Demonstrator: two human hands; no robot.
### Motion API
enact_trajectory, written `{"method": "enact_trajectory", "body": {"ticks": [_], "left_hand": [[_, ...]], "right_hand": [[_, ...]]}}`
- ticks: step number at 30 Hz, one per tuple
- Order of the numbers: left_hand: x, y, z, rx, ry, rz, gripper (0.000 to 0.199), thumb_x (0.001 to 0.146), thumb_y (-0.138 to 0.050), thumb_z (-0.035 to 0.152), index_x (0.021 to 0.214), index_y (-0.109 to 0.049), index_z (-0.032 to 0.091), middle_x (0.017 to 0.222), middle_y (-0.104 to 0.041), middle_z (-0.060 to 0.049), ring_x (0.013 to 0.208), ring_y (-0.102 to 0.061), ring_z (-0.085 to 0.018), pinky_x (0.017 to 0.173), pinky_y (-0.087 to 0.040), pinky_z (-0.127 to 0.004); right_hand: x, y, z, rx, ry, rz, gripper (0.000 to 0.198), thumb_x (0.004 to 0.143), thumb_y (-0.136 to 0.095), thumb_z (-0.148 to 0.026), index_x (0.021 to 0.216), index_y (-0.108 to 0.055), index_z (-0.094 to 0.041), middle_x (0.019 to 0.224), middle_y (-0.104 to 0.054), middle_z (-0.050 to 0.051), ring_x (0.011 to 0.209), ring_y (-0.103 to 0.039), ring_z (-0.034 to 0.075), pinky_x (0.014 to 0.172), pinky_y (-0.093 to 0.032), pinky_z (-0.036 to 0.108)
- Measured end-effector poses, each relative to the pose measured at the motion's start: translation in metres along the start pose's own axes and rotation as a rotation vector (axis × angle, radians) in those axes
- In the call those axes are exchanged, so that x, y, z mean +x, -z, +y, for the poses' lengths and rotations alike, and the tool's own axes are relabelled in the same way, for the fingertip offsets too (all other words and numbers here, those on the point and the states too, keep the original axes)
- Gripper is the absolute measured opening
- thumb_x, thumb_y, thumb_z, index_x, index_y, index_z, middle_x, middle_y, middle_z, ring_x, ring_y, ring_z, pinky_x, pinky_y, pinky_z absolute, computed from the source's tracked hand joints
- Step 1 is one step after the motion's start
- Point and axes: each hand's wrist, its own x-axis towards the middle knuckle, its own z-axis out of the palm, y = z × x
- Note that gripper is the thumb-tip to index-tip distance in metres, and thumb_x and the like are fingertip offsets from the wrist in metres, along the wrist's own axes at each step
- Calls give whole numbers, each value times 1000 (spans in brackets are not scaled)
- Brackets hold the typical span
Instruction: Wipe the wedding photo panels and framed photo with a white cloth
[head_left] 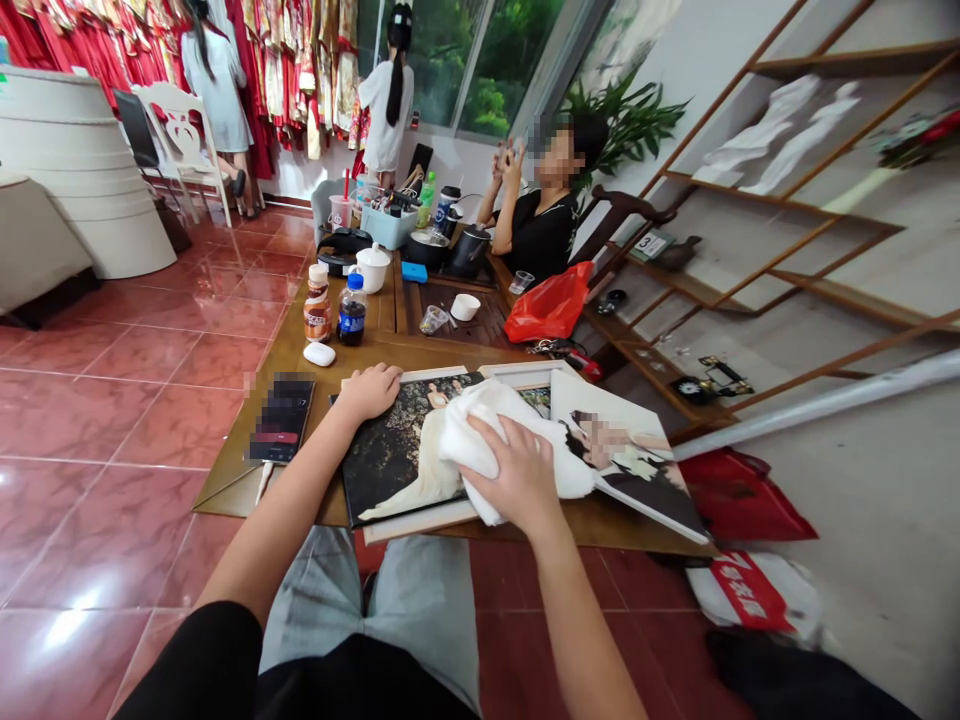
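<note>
My right hand [517, 465] grips a bunched white cloth [480, 415] and presses it onto a wedding photo panel [401, 450]. The panel lies on the brown wooden table, showing a long pale dress against a dark background; the cloth hides part of it. At the panel's far left corner rests my left hand [369, 392], fingers laid flat along the edge and holding nothing. A second photo panel [637, 460] lies at a slant on the right, partly under the cloth. More white-edged frame shows beneath the panels.
Left of the panels lie a phone [281, 420] with a cable and a white oval case [319, 354]. Behind stand a coffee bottle [318, 305], a cola bottle [352, 312] and a lidded white cup [373, 268]. A red plastic bag [551, 305] lies near a seated person [544, 215].
</note>
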Motion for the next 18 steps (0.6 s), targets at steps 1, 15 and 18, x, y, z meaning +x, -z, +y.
{"method": "enact_trajectory", "body": {"ticks": [1, 15, 18], "left_hand": [[0, 0, 0, 3, 1, 1, 43, 106, -28, 32, 138, -56, 23, 133, -64, -10, 126, -60, -27, 106, -45, -47], [0, 1, -3, -3, -8, -12, 42, 107, -29, 35, 139, -54, 26, 130, -64, -9, 120, -62, -27, 103, -45, -45], [0, 1, -1, -2, 9, -5, 42, 106, -29, 35, 138, -55, 25, 131, -64, -9, 120, -62, -27, 103, -46, -46]], "right_hand": [[0, 2, -11, 12, 24, -10, 58, 89, -61, -54, 142, -58, -30, 137, -58, 14, 124, -52, 34, 103, -36, 50], [-5, 7, -114, 286, 269, -198, 85, 73, -74, -67, 149, -50, -37, 150, -48, 12, 138, -40, 38, 114, -22, 56], [0, 8, -92, 256, 222, -188, 80, 75, -73, -64, 148, -52, -36, 147, -51, 13, 136, -43, 36, 112, -25, 54]]}}
